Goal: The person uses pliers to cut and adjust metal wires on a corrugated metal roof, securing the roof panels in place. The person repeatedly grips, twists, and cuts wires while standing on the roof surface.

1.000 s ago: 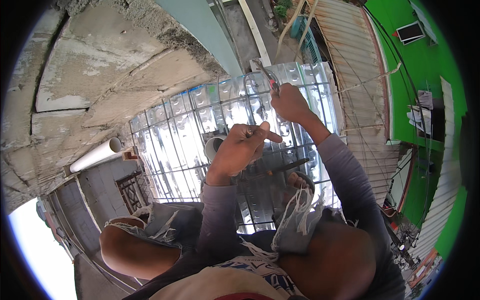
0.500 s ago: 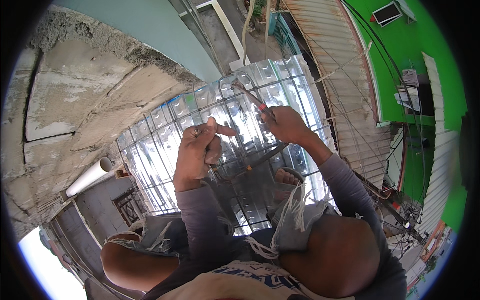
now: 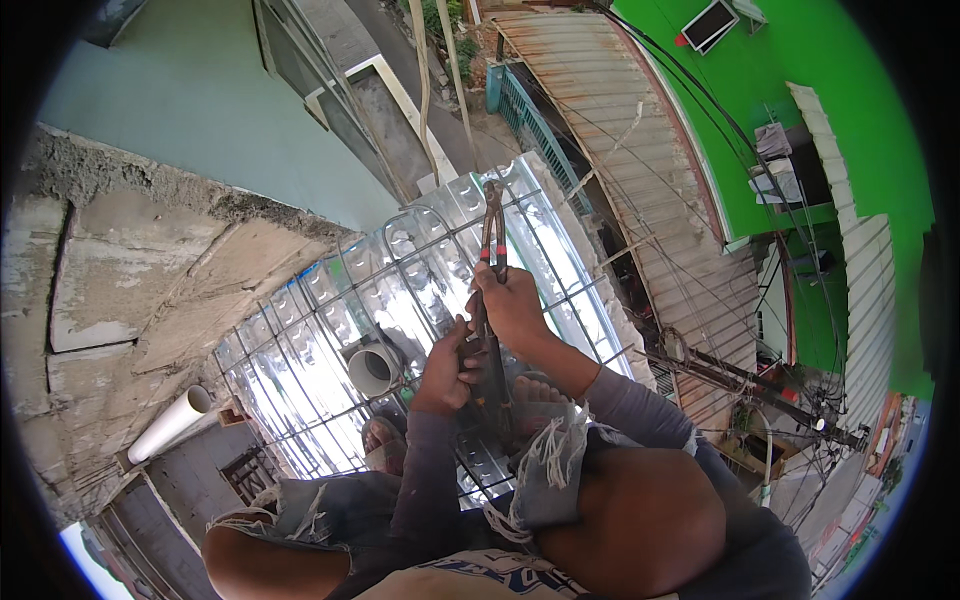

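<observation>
Pincers (image 3: 487, 238) in R hand (image 3: 512, 308), jaws out fwd

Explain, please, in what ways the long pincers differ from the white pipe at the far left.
The pincers are dark with red bands; the pipe is plain white. The pincers have two arms meeting at a head; the pipe is one round tube. The right hand grips the pincers; no hand touches the pipe. Both are longer than wide.

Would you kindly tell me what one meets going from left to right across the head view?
White pipe, open-ended round pipe, left hand, right hand gripping the pliers, green wall.
</observation>
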Available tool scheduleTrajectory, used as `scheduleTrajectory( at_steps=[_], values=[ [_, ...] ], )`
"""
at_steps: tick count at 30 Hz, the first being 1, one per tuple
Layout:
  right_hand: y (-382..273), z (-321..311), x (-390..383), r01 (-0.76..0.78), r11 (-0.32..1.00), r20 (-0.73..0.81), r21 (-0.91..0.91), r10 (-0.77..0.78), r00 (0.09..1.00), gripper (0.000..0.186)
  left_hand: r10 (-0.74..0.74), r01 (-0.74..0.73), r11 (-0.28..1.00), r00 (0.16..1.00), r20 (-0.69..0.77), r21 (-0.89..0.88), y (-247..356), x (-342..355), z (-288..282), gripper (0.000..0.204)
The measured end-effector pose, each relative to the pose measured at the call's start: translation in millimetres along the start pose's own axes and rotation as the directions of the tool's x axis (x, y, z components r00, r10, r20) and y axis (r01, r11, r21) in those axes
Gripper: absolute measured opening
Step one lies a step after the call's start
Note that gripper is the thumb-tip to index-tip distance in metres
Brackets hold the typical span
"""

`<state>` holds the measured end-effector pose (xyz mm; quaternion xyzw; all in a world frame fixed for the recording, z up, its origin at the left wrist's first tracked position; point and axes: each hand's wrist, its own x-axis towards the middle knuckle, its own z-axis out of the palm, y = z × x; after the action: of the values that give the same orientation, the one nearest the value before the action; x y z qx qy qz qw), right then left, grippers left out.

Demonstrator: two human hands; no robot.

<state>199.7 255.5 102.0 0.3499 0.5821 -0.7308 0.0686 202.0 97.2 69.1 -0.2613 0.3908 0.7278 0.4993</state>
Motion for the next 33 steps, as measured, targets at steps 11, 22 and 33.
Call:
scheduleTrajectory(
  at_steps=[11, 22, 33],
  values=[
    [27, -71, -9, 0.352, 0.484, 0.096, -0.801, -0.476, 0.874, 0.030, 0.094, -0.079, 0.989, 0.989, 0.117, -0.127, 13, -8, -32, 0.065],
    [105, -25, -36, 0.218, 0.702, 0.282, -0.677, -0.026, 0.959, 0.053, 0.369, -0.348, 0.869, 0.929, -0.009, -0.352, 60, -19, -22, 0.059],
    [137, -85, -69, -0.063, 0.581, -0.048, -0.811, 0.041, 0.998, 0.053, 0.448, -0.318, 0.814, 0.877, 0.177, -0.486, 90, -31, -15, 0.060]
  ],
)
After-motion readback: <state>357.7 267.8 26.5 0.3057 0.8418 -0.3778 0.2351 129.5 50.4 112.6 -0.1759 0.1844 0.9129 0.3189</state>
